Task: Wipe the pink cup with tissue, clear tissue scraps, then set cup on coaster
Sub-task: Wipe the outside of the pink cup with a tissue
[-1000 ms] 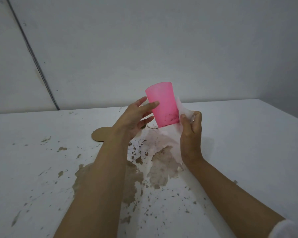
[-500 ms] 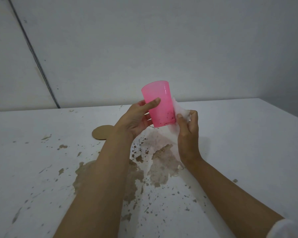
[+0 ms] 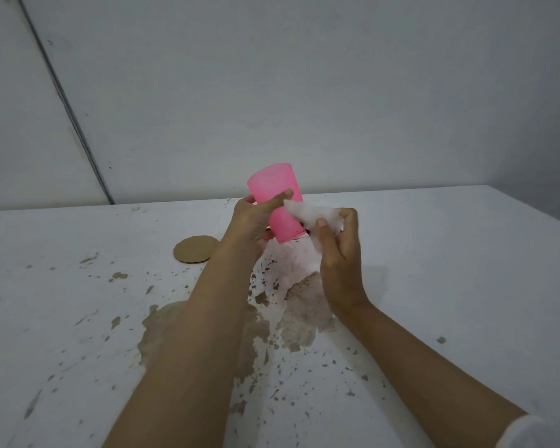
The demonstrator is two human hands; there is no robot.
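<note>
My left hand (image 3: 254, 221) grips the pink cup (image 3: 278, 202) above the table, tilted with its wide end up and to the left. My right hand (image 3: 337, 250) pinches a crumpled white tissue (image 3: 311, 215) and presses it against the cup's right side. A round brown coaster (image 3: 196, 249) lies flat on the table, just left of my left forearm. A wet, stained sheet of tissue (image 3: 299, 286) lies on the table under the cup, partly hidden by my hands.
The white table (image 3: 450, 270) carries a brown spill and many brown flecks (image 3: 162, 321) across its middle and front. A grey wall stands right behind the table's far edge. A small scrap (image 3: 89, 257) lies to the left of the coaster.
My left hand has tilted the cup's top further left. My right hand has brought the tissue up and across onto the cup's side.
</note>
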